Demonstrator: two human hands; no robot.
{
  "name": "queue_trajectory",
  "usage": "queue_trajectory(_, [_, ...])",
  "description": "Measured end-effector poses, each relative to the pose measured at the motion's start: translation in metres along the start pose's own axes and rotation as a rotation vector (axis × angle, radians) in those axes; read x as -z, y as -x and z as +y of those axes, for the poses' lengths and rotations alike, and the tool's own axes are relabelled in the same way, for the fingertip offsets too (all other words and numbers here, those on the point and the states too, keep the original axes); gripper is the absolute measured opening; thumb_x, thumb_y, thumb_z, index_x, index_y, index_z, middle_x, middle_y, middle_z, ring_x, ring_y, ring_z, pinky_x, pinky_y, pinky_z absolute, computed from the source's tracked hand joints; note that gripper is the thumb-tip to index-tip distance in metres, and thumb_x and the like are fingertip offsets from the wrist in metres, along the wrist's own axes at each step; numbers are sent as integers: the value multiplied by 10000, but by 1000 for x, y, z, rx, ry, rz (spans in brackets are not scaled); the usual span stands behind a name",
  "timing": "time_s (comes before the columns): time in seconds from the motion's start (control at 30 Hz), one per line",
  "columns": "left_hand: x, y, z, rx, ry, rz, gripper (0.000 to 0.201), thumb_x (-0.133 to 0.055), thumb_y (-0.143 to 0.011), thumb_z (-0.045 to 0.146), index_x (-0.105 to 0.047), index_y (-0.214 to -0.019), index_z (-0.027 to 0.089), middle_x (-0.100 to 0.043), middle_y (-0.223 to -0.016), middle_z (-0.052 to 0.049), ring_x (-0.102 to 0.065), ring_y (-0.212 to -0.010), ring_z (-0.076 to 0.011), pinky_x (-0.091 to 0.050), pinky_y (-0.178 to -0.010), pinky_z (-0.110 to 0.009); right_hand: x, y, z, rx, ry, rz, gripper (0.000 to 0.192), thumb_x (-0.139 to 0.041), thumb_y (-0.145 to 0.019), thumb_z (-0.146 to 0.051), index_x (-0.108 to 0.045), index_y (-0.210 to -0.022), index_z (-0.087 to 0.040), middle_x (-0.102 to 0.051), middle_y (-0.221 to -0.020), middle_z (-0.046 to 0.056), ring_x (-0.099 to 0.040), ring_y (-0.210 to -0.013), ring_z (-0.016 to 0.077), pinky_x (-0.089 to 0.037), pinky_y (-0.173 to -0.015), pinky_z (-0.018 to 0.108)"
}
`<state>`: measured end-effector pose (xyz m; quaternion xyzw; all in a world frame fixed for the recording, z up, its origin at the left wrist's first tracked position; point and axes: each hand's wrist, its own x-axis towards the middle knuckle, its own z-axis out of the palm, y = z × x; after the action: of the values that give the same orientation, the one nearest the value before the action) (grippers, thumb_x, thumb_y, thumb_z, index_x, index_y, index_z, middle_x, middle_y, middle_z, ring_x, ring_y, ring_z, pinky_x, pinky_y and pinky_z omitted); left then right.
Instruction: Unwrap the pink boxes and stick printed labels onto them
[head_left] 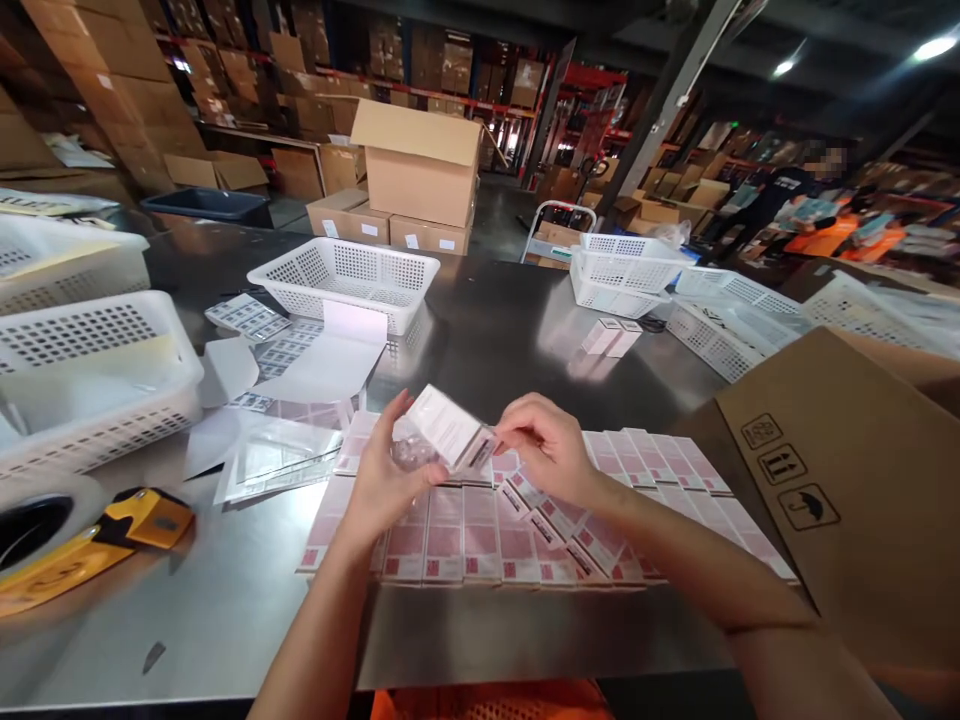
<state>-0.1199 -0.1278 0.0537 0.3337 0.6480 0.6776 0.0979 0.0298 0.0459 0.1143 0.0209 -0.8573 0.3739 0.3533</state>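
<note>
one steel table (487,330) carries rows of pink cartons (480,530). above them, left hand (386,480) cups a clear sleeve (411,452) while right hand (547,450) pinches the white carton (448,425) end. judged step: bagging; next calls for straight insertion

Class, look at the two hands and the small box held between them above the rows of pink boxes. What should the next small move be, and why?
Probably push the small white box fully into the clear bag. The left hand holds the bag at the box's lower end, while the right hand pinches the other end, so the box seems only partly in. Rows of pink boxes lie below.
</note>
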Motion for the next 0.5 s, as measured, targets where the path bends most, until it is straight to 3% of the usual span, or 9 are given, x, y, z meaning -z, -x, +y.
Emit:
queue_trajectory(0.07, [-3,2,-1,187,236,-93,986,-707,-596,787,-551,-1353,175,-676,-1188,-158,-680,-958,-278,-552,-774,-365,-3,5,-1,163,118,67,101,-526,-949,-201,-613,-914,-239,-640,-907,41,-654,-799,165,-567,-687,315])
queue_trajectory(0.1, [-4,3,0,277,339,-163,966,-667,-619,810,-569,-1337,170,-714,-1054,-139,-681,-756,-227,-539,-628,-327,-4,8,-2,241,180,28,109,-520,-941,-177,-608,-936,-243,-655,-950,54,-655,-856,177,-565,-725,327])
queue_trajectory(0.17, [-7,7,7,393,453,-281,847,-688,-656,757,-628,-1263,169,-724,-839,-81,-587,-520,-153,-453,-463,-272,-5,12,-8,372,280,-174,86,-548,-921,-186,-610,-942,-243,-677,-982,67,-661,-870,188,-561,-722,324])
queue_trajectory(0.2, [-7,9,11,394,447,-308,749,-733,-674,680,-659,-1217,169,-726,-819,-69,-593,-526,-152,-454,-468,-265,-4,12,-11,418,298,-265,47,-579,-904,-217,-612,-925,-242,-685,-945,62,-662,-816,187,-559,-688,319])
queue_trajectory(0.23, [-7,10,16,355,397,-312,640,-779,-688,578,-686,-1173,171,-738,-861,-68,-639,-605,-173,-492,-524,-271,-1,12,-15,446,298,-298,25,-608,-882,-244,-612,-907,-243,-686,-878,47,-654,-746,181,-552,-653,317])
queue_trajectory(0.3, [-7,12,22,173,208,-275,490,-820,-700,406,-718,-1127,188,-750,-1006,-67,-695,-833,-217,-549,-701,-293,8,7,-23,406,267,-211,127,-663,-835,-286,-622,-946,-242,-679,-821,29,-646,-715,184,-557,-658,332])
queue_trajectory(0.37, [-6,13,22,-97,-70,-219,444,-795,-732,314,-716,-1160,222,-740,-1097,-59,-692,-956,-228,-553,-797,-303,20,-1,-30,187,222,-113,422,-717,-806,-317,-588,-1200,-237,-682,-1079,80,-667,-934,221,-584,-747,358])
queue_trajectory(0.43, [-5,14,19,-379,-364,-121,418,-730,-781,216,-704,-1193,283,-731,-1127,-41,-701,-941,-202,-552,-751,-275,29,-8,-34,-129,160,-224,716,-752,-801,-376,-434,-1431,-256,-547,-1380,129,-617,-1149,259,-605,-777,359])
queue_trajectory(0.5, [-3,15,14,-585,-546,-24,435,-705,-791,165,-700,-1193,333,-713,-1166,-34,-704,-933,-189,-547,-714,-256,33,-13,-35,-361,64,-415,728,-744,-817,-423,-428,-1454,-263,-546,-1397,124,-650,-1105,246,-617,-731,328])
